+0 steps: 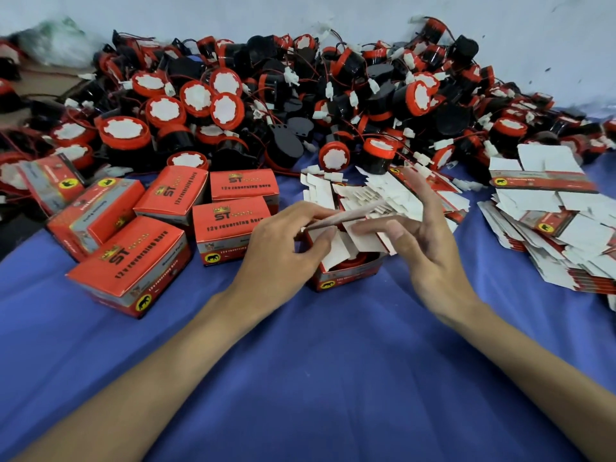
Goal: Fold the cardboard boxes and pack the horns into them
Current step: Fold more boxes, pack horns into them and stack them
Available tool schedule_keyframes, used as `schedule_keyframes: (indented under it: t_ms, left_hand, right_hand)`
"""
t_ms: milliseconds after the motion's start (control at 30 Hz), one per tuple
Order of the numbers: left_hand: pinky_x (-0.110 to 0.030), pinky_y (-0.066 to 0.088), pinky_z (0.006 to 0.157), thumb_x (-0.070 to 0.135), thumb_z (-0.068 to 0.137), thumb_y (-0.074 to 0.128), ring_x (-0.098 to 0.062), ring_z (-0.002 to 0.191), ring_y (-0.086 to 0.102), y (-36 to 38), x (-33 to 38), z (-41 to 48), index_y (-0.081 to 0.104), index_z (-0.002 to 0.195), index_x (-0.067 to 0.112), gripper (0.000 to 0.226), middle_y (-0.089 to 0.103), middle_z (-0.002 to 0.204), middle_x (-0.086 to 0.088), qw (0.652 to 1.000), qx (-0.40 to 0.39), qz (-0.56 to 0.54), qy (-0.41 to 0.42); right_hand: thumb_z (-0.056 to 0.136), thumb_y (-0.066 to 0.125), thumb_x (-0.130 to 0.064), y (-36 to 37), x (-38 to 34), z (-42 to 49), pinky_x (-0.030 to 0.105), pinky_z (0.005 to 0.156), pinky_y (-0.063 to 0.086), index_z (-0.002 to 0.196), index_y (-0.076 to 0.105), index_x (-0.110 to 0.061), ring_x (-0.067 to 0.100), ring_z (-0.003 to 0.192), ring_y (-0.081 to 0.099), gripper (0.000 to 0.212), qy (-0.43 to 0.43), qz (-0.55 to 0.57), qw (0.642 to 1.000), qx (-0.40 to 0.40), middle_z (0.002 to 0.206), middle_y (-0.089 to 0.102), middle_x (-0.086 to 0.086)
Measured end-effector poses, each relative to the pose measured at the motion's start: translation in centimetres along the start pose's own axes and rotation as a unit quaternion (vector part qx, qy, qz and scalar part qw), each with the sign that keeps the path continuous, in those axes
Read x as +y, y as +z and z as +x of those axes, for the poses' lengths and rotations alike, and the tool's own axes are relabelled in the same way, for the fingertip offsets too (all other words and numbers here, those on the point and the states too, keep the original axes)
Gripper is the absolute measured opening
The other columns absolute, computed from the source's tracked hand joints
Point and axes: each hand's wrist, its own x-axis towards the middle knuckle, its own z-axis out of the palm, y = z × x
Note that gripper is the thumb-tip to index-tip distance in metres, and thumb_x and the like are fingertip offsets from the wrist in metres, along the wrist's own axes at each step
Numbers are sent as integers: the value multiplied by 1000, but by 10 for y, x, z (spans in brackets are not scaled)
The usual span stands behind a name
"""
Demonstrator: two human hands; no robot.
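A small red cardboard box (346, 276) stands open on the blue cloth at the middle, with a red-and-black horn (350, 261) inside it. Its white flaps stick up. My left hand (283, 251) pinches the blurred top lid flap (346, 218) between thumb and fingers. My right hand (423, 235) is on the box's right side, its fingers straight and touching the white side flaps (370, 238). A big heap of red-and-black horns (300, 95) with white plugs and red wires lies behind.
Several closed red boxes (230, 228) printed "12v reversing horn" stand to the left. Stacks of flat unfolded box blanks lie behind the open box (376, 191) and at the right (550, 235). A pale wall (333, 11) backs the heap. Blue cloth (316, 361) covers the near surface.
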Motion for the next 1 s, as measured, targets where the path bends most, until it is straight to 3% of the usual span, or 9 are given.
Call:
schedule_keyframes:
  t_ms: [67, 200, 233, 300, 367, 467, 633, 833, 1000]
  left_hand:
    - [-11, 45, 77, 2, 86, 64, 9, 87, 58, -2, 0, 1, 71, 100, 9, 17, 61, 91, 19, 1000, -15, -4, 15]
    - [-15, 49, 82, -10, 77, 64, -2, 93, 61, -5, -2, 3, 72, 95, 5, 25, 65, 94, 10, 999, -28, -6, 24]
    - [-16, 49, 83, -9, 76, 66, -3, 94, 62, -6, -1, 3, 72, 94, 5, 23, 65, 95, 9, 999, -32, -6, 27]
    - [-22, 52, 83, -3, 77, 71, -5, 94, 63, -7, 0, 3, 73, 93, 5, 18, 66, 97, 8, 998, -44, -8, 36]
    - [-30, 54, 83, 0, 77, 72, -8, 96, 64, -8, 1, 2, 73, 94, 4, 17, 68, 99, 5, 998, -57, -11, 40]
    - [-36, 53, 87, 15, 80, 63, -13, 108, 62, -14, 0, -2, 68, 105, 5, 28, 68, 112, 1, 995, -97, -4, 33]
    - [-28, 43, 102, 59, 86, 45, -10, 125, 49, -13, 2, -8, 49, 139, 18, 67, 53, 139, 4, 976, -184, 112, 39]
    - [-23, 36, 105, 53, 92, 42, -12, 128, 48, -11, 1, -5, 49, 141, 15, 62, 54, 140, 1, 972, -175, 144, 59]
    - [-36, 46, 103, 41, 94, 49, -17, 125, 54, -13, -2, -2, 53, 136, 10, 53, 57, 137, -2, 975, -165, 118, 93]
  right_hand:
    - [91, 48, -46, -1, 0, 2, 43, 97, 48, 134, 35, -44, 18, 106, 67, 45, 4, 9, 1000, 9, 101, 74, -5]
    - [89, 56, -38, -2, 3, 2, 50, 86, 52, 106, 64, -38, 10, 101, 67, 19, 22, -47, 999, 8, 97, 73, -14]
    - [88, 57, -44, -4, 1, 2, 43, 82, 54, 104, 66, -36, 6, 98, 66, 20, 23, -40, 999, 1, 95, 72, -17]
    - [91, 50, -54, -7, -3, 1, 13, 74, 48, 106, 67, -25, -7, 86, 63, 37, -3, -37, 999, -21, 87, 69, -27]
    - [94, 50, -46, -10, -3, 3, 3, 74, 42, 109, 64, -21, -12, 84, 62, 33, 1, -25, 999, -39, 83, 67, -31]
    - [90, 57, -25, -13, 3, 4, 11, 79, 48, 102, 68, -27, 0, 100, 65, 16, 37, -4, 998, -54, 100, 71, -22]
    - [84, 64, -28, -10, 4, 0, 12, 87, 47, 106, 67, -35, 0, 108, 63, 23, 24, -38, 995, -86, 107, 68, -27]
    - [83, 63, -33, -6, 4, -1, 10, 89, 46, 111, 64, -33, -8, 106, 61, 28, -18, -97, 994, -54, 102, 63, -38]
    - [82, 64, -24, -2, 3, 0, 9, 86, 47, 116, 61, -19, -12, 102, 61, 35, -50, -113, 992, -16, 103, 63, -24]
